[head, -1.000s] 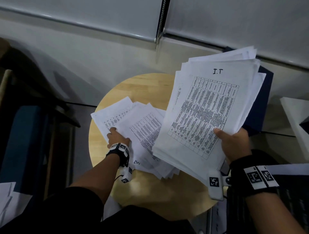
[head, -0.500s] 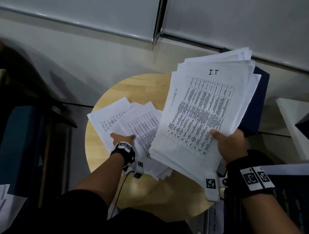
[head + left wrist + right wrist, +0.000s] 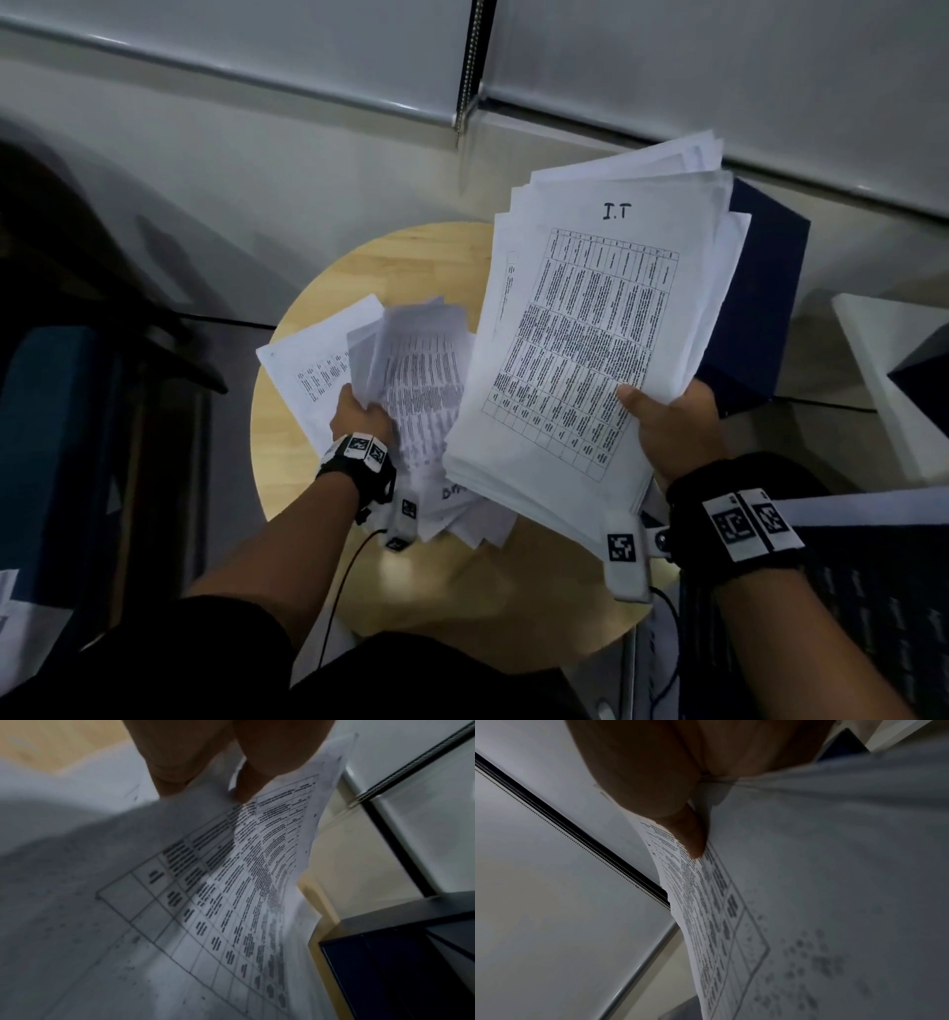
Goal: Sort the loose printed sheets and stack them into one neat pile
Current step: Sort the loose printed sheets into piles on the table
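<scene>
Right hand [image 3: 672,431] stack [image 3: 590,329]: long axis away, tilted.

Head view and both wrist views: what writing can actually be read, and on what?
"I.T": handwritten at the top of the top sheet of the stack in the right hand.
Dark handwriting on a loose sheet by the left hand: partly hidden, unreadable.
Printed tables: too blurred in all views.

Round table [image 3: 328,288] centre. Loose sheets [image 3: 318,370] on its left half, left hand [image 3: 359,413] gripping some. Held stack [image 3: 590,334] above its right half — right hand [image 3: 672,426] at the near corner. Box [image 3: 760,308] behind the stack.
</scene>
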The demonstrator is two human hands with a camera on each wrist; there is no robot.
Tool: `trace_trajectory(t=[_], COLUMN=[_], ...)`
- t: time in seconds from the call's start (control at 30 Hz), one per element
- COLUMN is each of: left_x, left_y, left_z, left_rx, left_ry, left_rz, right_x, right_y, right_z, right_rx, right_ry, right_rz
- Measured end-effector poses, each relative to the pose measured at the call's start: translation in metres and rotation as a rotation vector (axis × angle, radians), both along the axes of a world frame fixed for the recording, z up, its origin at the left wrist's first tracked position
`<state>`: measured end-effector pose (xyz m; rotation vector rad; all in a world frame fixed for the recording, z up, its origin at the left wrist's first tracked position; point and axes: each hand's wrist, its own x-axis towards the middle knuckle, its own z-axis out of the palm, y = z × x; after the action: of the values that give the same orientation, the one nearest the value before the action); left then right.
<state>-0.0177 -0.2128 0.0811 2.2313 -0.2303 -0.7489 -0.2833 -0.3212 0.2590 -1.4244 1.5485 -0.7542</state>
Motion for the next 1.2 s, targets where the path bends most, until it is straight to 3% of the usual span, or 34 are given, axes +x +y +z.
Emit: trace_trajectory(t=[0.13,0.37,0.5,0.6,0.7,0.8,0.9,1.0,1.1,1.2], left_x=[0.033,0.135,0.185,0.178,0.144,0.113,0.084,0.065,0.059,0.048], left_y=[0.005,0.029,0.042,0.038,0.023,0.013,0.009,0.011,0.015,0.008], left_z=[0.035,0.129,0.169,0.197,0.198,0.162,0.136,0.115,0.104,0.109], left_rx=[-0.09,-0.679,-0.824,-0.981,-0.854,-0.571,-0.406,-0.463,-0.428,-0.474], left_ry=[-0.155,-0.22,-0.139,-0.037,0.013,0.101,0.136,0.218,0.181,0.103], left_rz=[0.054,0.403,0.383,0.262,0.071,-0.086,-0.188,-0.226,-0.229,-0.202], right_x=[0.0,0.009,0.023,0.039,0.058,0.072,0.077,0.076,0.071,0.065], right_y=[-0.003,-0.007,-0.005,0.0,0.01,0.019,0.025,0.032,0.033,0.035], right_z=[-0.001,0.011,0.008,0.001,-0.006,-0.011,-0.016,-0.017,-0.021,-0.02], right_rx=[-0.018,-0.053,-0.032,0.027,0.069,0.156,0.211,0.267,0.382,0.577], right_ry=[0.004,-0.045,-0.076,-0.097,-0.091,-0.139,-0.23,-0.282,-0.312,-0.481], right_rz=[0.01,0.096,0.129,0.121,0.175,0.229,0.347,0.439,0.326,0.276])
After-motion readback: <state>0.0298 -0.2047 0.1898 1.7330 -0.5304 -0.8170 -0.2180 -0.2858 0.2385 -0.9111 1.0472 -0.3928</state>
